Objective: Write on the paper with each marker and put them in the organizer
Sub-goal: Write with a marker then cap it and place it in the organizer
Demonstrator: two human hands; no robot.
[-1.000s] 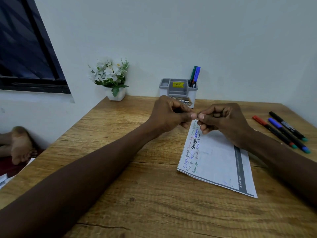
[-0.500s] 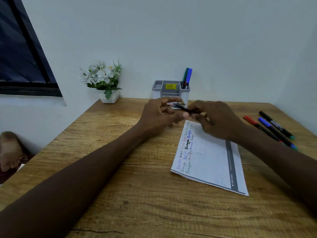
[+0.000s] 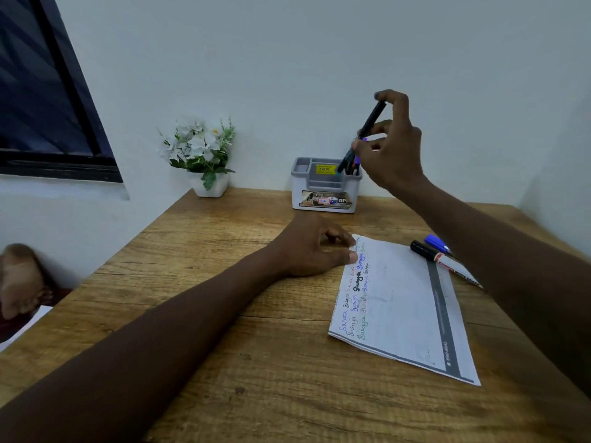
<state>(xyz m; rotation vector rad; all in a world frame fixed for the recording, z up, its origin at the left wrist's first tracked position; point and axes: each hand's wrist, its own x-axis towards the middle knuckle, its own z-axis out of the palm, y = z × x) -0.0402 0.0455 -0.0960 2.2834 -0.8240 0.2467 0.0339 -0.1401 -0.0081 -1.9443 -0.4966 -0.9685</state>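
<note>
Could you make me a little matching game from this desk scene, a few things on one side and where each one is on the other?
Things:
1. black marker
2. paper
3. flower pot
4. left hand

Places:
A. at the table's back left corner, by the wall
B. resting on the table, fingertips at the paper's top corner
C. held in the right hand above the organizer
D. flat on the table, writing along its left edge

Pairs: 1-C, 2-D, 3-A, 4-B

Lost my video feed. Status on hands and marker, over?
Right hand grips black marker, tip down over organizer. Left hand rests at paper edge. Nothing blocking.
</note>
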